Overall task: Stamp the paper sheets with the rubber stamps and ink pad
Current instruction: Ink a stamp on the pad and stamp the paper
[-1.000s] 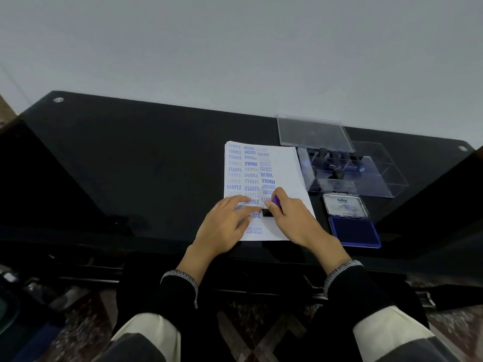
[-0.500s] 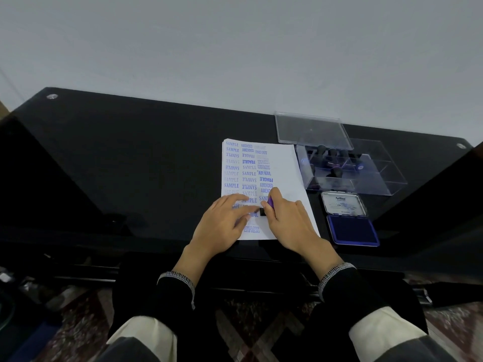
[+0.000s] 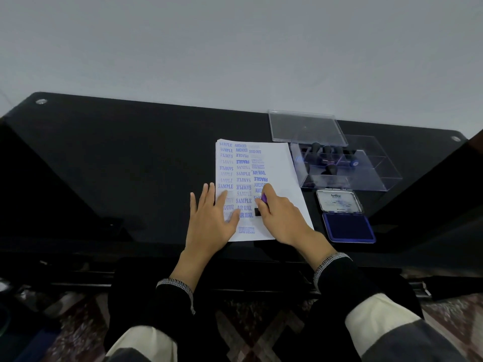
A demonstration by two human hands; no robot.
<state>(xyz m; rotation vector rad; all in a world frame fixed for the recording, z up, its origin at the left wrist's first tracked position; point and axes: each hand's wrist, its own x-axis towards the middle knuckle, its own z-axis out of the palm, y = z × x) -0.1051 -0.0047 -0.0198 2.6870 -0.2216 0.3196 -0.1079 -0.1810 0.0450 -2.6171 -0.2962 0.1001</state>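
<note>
I see the paper sheet (image 3: pixel 277 173) at the table's (image 3: pixel 130 165) near edge, right of centre, long axis running from near edge to far edge, covered in blue imprints. My right hand (image 3: pixel 281 218) is curled around a rubber stamp (image 3: pixel 260 209), its base touching the sheet's near half. My left hand (image 3: pixel 211 218) lies flat, fingers straight, pressing the sheet's left edge. The open ink pad (image 3: pixel 347 227) sits right of the sheet; the clear stamp box (image 3: pixel 345 165) beyond it.
</note>
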